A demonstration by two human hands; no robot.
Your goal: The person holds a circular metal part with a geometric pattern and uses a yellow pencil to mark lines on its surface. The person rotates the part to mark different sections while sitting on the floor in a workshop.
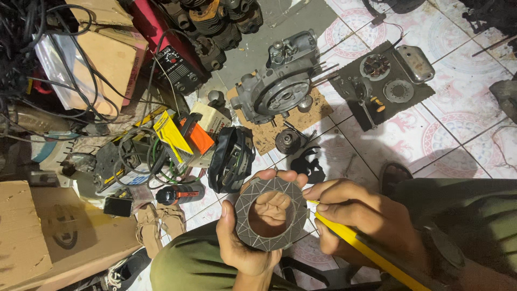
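Left hand, low in the centre of the frame, clamps a grey ring-shaped friction disc by its rim, thumb on the left edge and fingertips curled over the top, palm showing through the hole. Right hand, just right of the disc, closes around a yellow pencil-like tool, its tip touching the disc's right edge. Olive-green trousers fill the bottom of the frame. Beyond the hands, on the patterned tile floor, lie a black ring-shaped cover and a small dark round part. Farther up, at centre, a grey engine casing rests on a piece of cardboard, with smaller parts on a dark mat to its right. Cardboard boxes and tangled cables crowd the upper left.
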